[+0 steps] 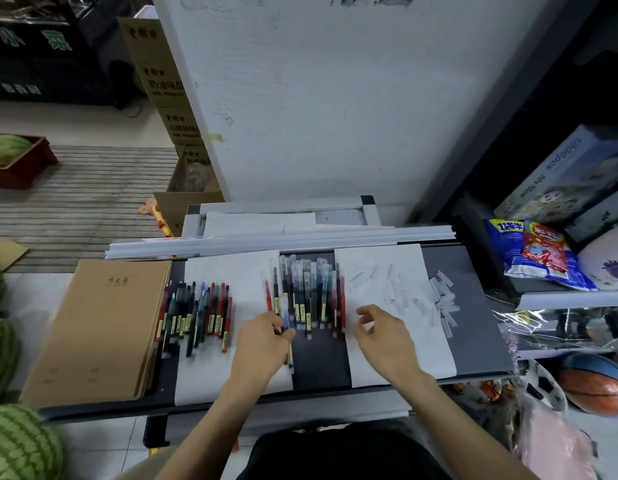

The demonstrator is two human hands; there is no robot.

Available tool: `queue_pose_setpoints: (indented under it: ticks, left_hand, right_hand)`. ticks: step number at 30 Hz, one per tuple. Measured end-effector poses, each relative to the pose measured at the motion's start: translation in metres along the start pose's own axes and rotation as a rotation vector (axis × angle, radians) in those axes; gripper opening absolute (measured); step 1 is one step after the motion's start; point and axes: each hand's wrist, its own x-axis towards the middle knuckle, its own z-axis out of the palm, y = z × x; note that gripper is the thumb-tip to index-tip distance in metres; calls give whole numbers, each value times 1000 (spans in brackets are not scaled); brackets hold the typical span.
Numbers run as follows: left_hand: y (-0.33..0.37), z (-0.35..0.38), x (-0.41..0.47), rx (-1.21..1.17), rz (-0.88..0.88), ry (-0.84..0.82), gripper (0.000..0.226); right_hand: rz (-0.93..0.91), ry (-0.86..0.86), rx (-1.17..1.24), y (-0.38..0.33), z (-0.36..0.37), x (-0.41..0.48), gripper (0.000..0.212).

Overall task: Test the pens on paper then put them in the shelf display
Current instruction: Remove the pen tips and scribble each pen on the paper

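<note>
You get flat, cool indoor light, medium bright, source out of view, no hard shadows. The white wall (318, 98) and paper sheets (380, 271) read bright but not blown out. The top-left corner and the right shelf (501, 109) go dim. There's a little glare on the plastic wrap (529, 320). The whole frame is soft. Your left hand (266, 337), your right hand (387, 337), the middle pens (311, 289) and the pen (289, 355) your left hand grips smear with motion blur. Fisheye bends straight lines near the edges, and the watermelons (20, 441) look stretched.

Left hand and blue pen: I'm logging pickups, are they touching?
Touching. The head view shows fingers of the left hand curled round the blue pen.
</note>
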Motion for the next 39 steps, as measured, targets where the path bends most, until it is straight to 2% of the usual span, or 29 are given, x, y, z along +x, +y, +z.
queue_pose_setpoints:
  ticks: [3,8,13,19,31,36,39]
  left_hand:
    - [2,2,16,104,37,26,26]
    - [5,8,28,261,47,17,18]
    - [3,16,29,245,44,31,18]
    - [1,24,32,238,33,55,22]
    - [-5,26,32,231,56,78,29]
    - [-4,20,28,175,48,48,26]
    - [-11,7,24,184,11,84,21]
  right_hand:
    - [29,95,-241,26,-18,13,32]
    - [83,163,-407,49,-41,35,32]
    - [103,191,-416,61,-48,44,20]
    - [128,200,-413,67,-54,52,29]
    - [130,167,-493,67,-56,50,23]
    - [54,221,-491,54,-52,45,24]
    - [-33,247,-498,39,-44,38,26]
